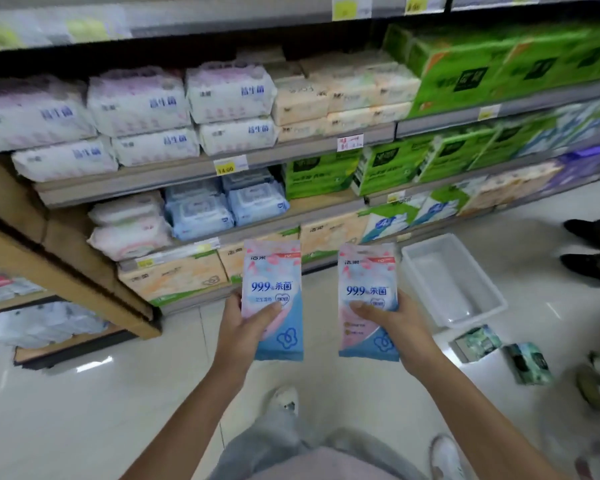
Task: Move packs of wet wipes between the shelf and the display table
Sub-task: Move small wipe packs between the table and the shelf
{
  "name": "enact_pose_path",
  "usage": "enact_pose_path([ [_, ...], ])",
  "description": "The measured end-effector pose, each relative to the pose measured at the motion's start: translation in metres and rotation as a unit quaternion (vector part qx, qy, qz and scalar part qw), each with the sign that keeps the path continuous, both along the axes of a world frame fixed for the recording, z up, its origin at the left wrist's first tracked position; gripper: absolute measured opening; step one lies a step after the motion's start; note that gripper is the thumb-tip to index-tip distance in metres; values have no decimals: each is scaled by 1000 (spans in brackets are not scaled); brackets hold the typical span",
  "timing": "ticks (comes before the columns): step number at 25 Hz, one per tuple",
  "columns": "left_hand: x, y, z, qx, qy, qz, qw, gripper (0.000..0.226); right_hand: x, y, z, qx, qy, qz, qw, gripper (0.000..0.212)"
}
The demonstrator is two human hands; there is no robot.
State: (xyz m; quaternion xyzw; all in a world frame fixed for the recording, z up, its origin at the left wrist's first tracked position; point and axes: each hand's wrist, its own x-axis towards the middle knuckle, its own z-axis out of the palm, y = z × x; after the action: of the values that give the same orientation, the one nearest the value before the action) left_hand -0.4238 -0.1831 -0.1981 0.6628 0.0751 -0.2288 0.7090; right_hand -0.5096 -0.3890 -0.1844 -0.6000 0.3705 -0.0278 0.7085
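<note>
The left hand [246, 323] pinches one pink and blue pack of wet wipes [273, 299] upright, the right hand [392, 323] pinches a second pack [368, 299] just beside it, and the shelf [201, 168] stands beyond both hands

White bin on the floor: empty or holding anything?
Empty: the white bin shows only its bare inner bottom, nothing inside.

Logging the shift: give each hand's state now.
Left hand: holding a wipes pack.
Right hand: holding a second pack.
</note>
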Motion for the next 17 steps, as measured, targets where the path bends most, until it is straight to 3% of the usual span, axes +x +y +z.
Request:
enact_pose_path([
  [7, 121, -113, 46, -28, -67, -60, 996, 44, 88, -94, 28, -5, -54, -39, 998, 19],
  [9, 150, -146, 48, -31, -78, -50, 995, 38, 121, -125, 29, 0, -68, -34, 997, 25],
  [12, 191, -195, 61, -45, -106, -23, 993, 47, 178, -175, 45, -9, -82, -4, 997, 48],
  [15, 229, -238, 86, -82, -126, 32, 988, 37, 239, -225, 80, -25, -126, 42, 991, 38],
  [17, 247, -256, 109, -98, -162, 60, 980, 41, 279, -247, 113, -42, -167, 86, 981, 34],
])
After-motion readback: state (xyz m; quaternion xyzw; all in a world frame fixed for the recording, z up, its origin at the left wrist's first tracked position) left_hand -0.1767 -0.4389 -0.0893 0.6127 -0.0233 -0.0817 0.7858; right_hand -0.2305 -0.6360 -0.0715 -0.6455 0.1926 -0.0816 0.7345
